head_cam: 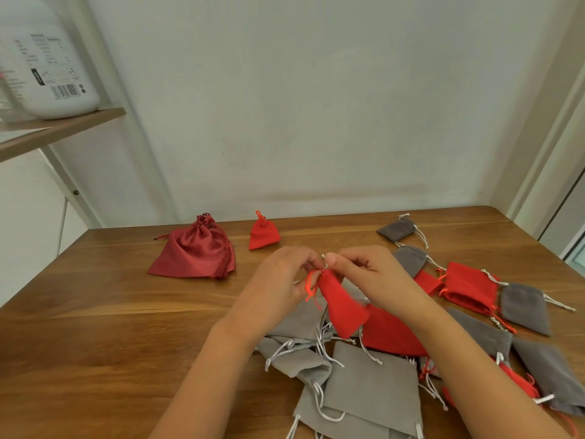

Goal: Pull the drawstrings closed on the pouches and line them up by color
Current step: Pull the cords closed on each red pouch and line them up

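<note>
Scanning left to right: a maroon satin pouch (193, 251) and a small red pouch (263, 235) lie cinched near the far edge of the table (95, 312). The left hand (278, 280) pinches the red drawstring (311, 285). The held red pouch (343, 308) hangs over the grey pouches (370, 384), and the right hand (364, 274) pinches at its neck. Judged light, limp and non-fragile. Best taken by the cords and pulled apart, not by the cloth.

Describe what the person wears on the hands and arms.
The left hand and right hand are bare: no gloves or rings visible. The left forearm and right forearm are bare too, down to the picture's edge, with no sleeve, watch or bracelet in view.
</note>
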Action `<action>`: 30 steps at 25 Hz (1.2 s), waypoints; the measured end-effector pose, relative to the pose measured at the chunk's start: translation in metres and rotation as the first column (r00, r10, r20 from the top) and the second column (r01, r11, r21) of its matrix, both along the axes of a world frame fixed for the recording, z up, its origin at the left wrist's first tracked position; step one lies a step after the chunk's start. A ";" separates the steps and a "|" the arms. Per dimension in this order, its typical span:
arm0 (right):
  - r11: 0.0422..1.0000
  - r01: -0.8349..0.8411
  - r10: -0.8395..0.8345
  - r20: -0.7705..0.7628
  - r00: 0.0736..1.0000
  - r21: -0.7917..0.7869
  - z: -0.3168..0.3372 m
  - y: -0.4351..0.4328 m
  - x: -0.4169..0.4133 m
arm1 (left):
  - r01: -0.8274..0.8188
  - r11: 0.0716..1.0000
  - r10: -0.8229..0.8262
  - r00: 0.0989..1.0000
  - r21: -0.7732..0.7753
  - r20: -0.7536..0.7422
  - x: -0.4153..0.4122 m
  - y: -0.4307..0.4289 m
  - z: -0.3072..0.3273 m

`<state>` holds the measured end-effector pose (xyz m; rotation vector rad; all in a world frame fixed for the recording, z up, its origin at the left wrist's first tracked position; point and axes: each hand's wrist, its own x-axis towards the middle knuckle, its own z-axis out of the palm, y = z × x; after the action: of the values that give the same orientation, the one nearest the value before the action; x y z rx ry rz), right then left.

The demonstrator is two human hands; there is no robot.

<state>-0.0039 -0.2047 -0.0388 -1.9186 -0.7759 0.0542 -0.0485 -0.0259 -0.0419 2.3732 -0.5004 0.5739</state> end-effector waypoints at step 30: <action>0.829 -0.036 0.168 -0.187 0.968 0.559 0.014 -0.005 0.004 | -0.127 0.991 0.122 0.826 -0.029 0.550 0.003 -0.008 -0.005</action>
<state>0.0004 -0.2098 -0.0249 -1.2891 -0.6482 0.1039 -0.0454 -0.0336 -0.0472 2.2357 -0.5926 1.3419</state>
